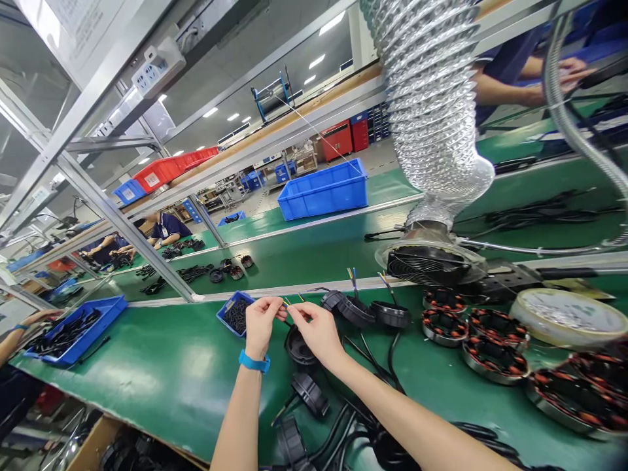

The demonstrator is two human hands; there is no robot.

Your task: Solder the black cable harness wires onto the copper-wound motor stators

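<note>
My left hand [263,320], with a blue band at the wrist, pinches thin coloured wires [286,301] near the middle of the view. Close beside it, my right hand [314,325] has its fingers closed on the same wires. Below the hands sits a round black housing [299,345], partly hidden by my right hand. Another black housing [310,394] lies tilted on the green table, with wire ends sticking out. Behind my left hand is a small blue tray [226,321] of small dark parts. More black housings [391,314] with upright wires stand to the right.
Copper-wound rings [495,356] and a clear round container [569,316] lie on the right. A fume hood [426,258] hangs from a silver duct [432,118]. At the left, a person's hand [45,315] is over a blue tray [105,322] of black parts. Black cables lie near my right forearm.
</note>
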